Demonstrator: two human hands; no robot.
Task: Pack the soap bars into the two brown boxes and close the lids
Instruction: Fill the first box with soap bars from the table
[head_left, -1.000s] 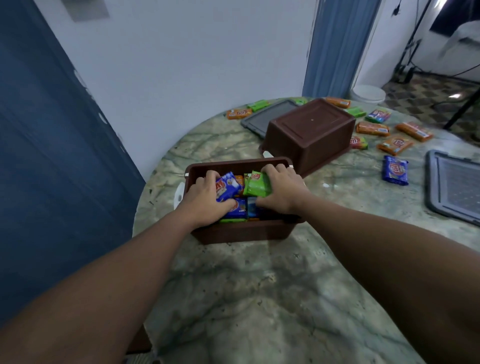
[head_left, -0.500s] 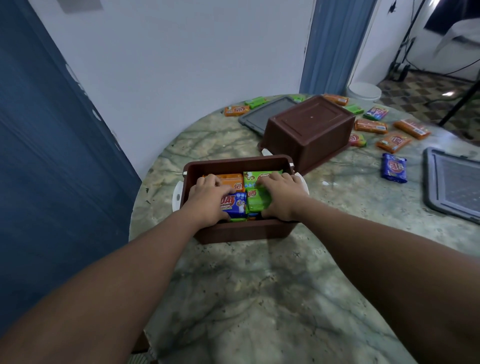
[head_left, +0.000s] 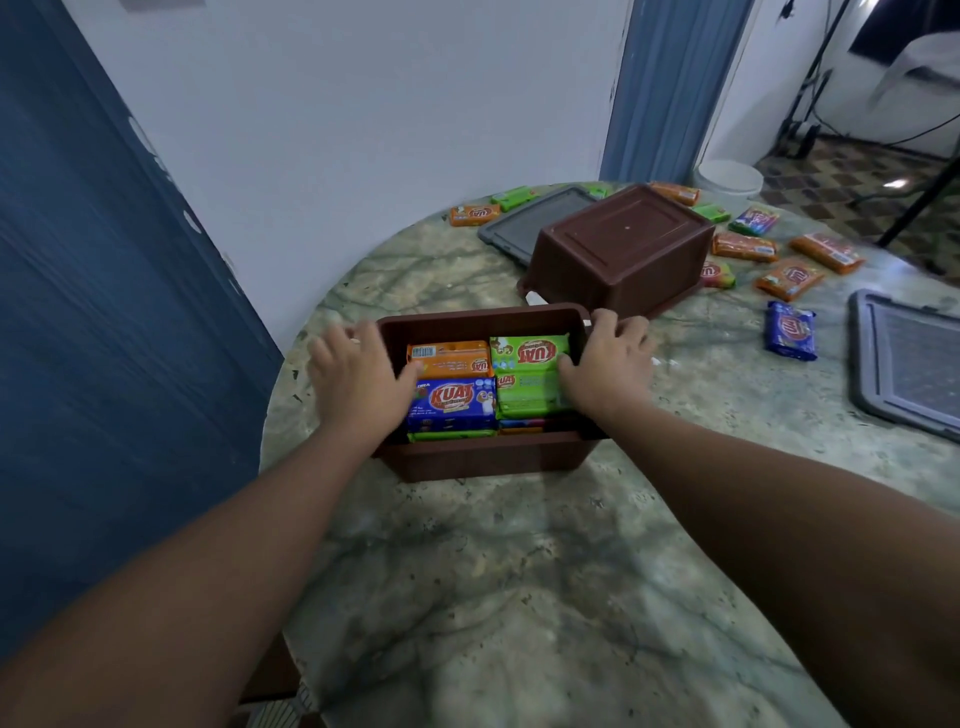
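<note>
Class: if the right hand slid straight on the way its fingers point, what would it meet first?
Probably the upturned brown box just beyond the right hand; depth is unclear, so the gap is uncertain.

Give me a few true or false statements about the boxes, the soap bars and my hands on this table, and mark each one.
1. The near brown box holds soap bars. True.
2. The far brown box stands upright and open. False: it lies upside down.
3. The left hand and right hand are at opposite sides of the near brown box. True.
4. A gray lid covers the near brown box. False: it lies on the table at the right.
5. A blue soap bar lies loose on the table. True.
</note>
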